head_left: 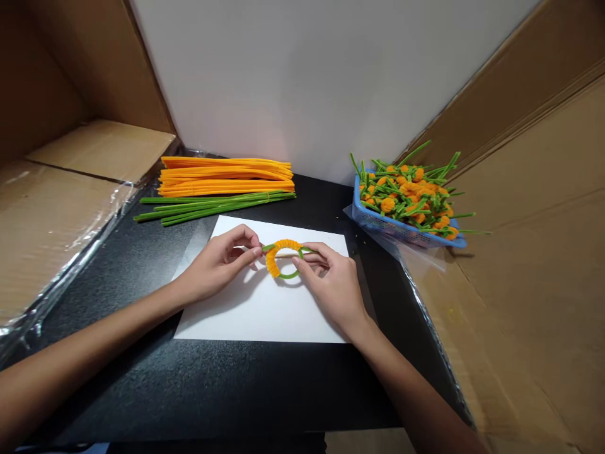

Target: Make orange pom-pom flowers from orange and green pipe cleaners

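Above a white sheet of paper (265,315), both hands hold a small pipe cleaner ring (287,244). Its upper and left parts are tightly wound in orange; the lower and right parts are bare green. My left hand (227,255) is closed, thumb and forefinger pinching a green end at the ring's upper left. My right hand (331,274) is closed on the ring's right side, with the thumb in front and a green end by the forefinger. A thin brownish strip crosses behind the ring between the hands; what it is I cannot tell.
Orange pipe cleaners (227,176) lie bundled at the back left, with green pipe cleaners (217,207) in front. A blue basket (401,230) at the back right is heaped with orange and green pipe cleaner pieces. Cardboard (534,252) flanks the black table (212,391) on both sides.
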{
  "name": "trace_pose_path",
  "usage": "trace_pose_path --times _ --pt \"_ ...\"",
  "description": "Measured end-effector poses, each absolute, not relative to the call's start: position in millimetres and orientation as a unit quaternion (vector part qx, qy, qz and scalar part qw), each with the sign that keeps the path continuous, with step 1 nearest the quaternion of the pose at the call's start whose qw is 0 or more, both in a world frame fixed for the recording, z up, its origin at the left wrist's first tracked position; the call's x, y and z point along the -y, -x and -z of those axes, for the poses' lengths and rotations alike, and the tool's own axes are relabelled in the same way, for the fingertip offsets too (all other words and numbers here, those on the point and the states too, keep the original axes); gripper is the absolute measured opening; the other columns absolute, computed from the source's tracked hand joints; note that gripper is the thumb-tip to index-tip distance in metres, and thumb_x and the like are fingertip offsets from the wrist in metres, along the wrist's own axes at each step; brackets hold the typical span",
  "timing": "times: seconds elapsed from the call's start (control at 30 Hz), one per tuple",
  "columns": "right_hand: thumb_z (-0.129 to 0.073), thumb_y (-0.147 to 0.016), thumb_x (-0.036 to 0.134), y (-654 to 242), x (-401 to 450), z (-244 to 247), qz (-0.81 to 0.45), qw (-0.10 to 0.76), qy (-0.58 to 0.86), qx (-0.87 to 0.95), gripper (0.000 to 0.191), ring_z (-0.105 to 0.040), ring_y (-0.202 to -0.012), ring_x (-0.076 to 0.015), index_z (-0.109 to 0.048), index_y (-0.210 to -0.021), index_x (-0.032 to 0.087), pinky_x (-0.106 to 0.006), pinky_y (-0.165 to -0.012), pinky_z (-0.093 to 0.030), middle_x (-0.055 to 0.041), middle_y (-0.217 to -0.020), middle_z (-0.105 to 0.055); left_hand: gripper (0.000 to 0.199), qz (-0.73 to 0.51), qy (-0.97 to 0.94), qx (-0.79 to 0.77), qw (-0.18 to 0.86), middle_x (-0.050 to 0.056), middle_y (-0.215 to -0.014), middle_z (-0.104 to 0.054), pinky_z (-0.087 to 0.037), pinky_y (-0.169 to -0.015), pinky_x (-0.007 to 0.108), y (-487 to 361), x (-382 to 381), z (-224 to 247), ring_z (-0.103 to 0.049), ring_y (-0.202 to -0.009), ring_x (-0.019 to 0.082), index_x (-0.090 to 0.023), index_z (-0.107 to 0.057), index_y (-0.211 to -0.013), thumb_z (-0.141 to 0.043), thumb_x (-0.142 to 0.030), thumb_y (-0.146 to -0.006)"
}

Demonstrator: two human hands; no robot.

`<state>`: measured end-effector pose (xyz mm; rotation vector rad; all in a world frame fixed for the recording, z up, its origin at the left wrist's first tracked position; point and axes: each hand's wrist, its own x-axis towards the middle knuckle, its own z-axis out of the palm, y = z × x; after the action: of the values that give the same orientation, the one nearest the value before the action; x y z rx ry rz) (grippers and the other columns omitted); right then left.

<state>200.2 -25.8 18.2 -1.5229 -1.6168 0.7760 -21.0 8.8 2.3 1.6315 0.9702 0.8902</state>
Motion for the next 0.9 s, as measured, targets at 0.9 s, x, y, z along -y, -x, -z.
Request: trace_pose_path --times 0.9 --pt "-0.06 -0.086 0.017 -195.1 34.0 -16.0 0.091 0.239 0.5 0.828 0.015 -0.059 -0.085 -0.0266 -0.073 -0.093 0.015 -0.036 -0.072 -0.043 -0.0095 -0.085 -0.07 0.027 -0.289 -0.735 -0.429 0.439 0.004 -0.094 -0.074 -0.053 -0.072 0.028 13.6 3.4 -5.2 -0.067 -0.081 0.017 -0.018 -0.07 -0.109 -0.055 -0.034 -0.094"
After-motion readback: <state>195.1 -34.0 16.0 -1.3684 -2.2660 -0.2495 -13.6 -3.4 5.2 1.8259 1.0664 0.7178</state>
